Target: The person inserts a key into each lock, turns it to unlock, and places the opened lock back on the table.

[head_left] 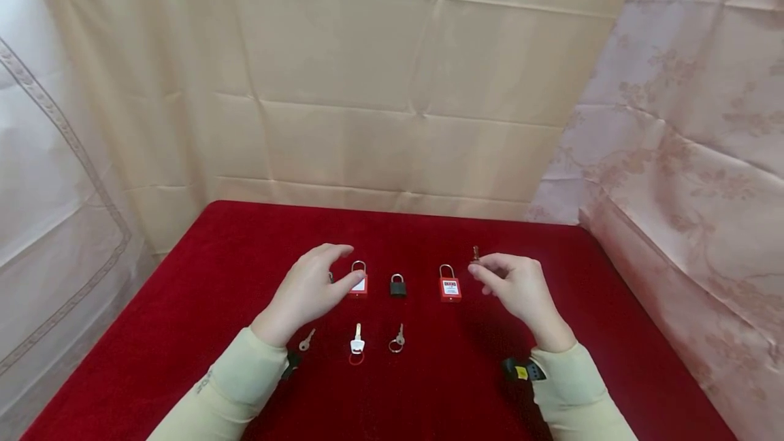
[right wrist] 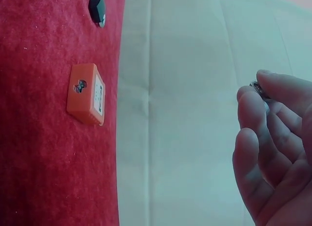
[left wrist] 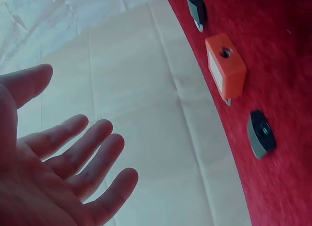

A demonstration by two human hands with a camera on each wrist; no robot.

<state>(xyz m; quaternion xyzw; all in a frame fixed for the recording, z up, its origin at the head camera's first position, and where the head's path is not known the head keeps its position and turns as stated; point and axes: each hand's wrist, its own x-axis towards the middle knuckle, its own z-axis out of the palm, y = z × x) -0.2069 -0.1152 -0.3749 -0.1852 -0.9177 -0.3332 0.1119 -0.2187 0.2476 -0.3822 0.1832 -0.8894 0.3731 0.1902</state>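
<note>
My right hand (head_left: 517, 288) pinches a small key (head_left: 476, 252) between thumb and fingertips, above and to the right of a red padlock (head_left: 450, 289). In the right wrist view only a bit of metal (right wrist: 258, 88) shows between the fingers. My left hand (head_left: 311, 286) hovers with fingers spread and holds nothing. It partly covers another red padlock (head_left: 358, 286) and mostly hides a dark padlock, which the left wrist view shows as a black padlock (left wrist: 262, 133). Between the red padlocks lies a black padlock (head_left: 397, 287). All visible shackles point away from me.
Nearer me lie a plain key (head_left: 307, 340), a larger key (head_left: 358, 340) with a red ring, and a key (head_left: 400, 335) on a metal ring. Red cloth (head_left: 429, 386) covers the table. A beige curtain (head_left: 392, 87) hangs behind it, with patterned cloth (head_left: 692, 155) at the right.
</note>
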